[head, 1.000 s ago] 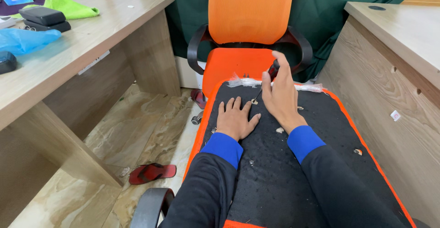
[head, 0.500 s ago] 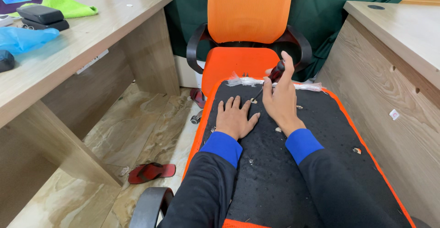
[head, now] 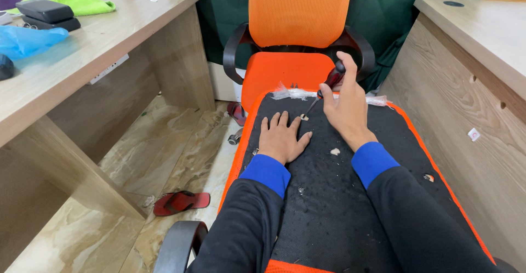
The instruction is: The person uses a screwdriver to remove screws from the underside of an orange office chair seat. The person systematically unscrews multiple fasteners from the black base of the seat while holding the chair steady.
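Observation:
A black fabric-covered panel with an orange rim (head: 339, 196) lies flat in front of me, resting toward an orange office chair (head: 296, 26). My left hand (head: 282, 137) presses flat on the black panel, fingers spread. My right hand (head: 345, 106) grips a screwdriver (head: 324, 89) with a dark red and black handle; its thin shaft slants down to a small pale piece (head: 304, 117) on the panel, just beyond my left fingertips. Clear plastic wrap (head: 293, 92) is bunched at the panel's far edge. Small white scraps (head: 335, 152) dot the fabric.
Wooden desks stand on both sides, the left desk (head: 98, 48) bearing a green cloth (head: 76, 1), a black case (head: 46, 12) and a blue plastic bag (head: 27, 40). A red sandal (head: 181, 202) lies on the marble floor. A black armrest (head: 178, 245) is near my left elbow.
My right hand has lifted slightly and tilted the screwdriver, bringing its tip down onto the panel near my left fingertips. My left hand has stayed flat in place.

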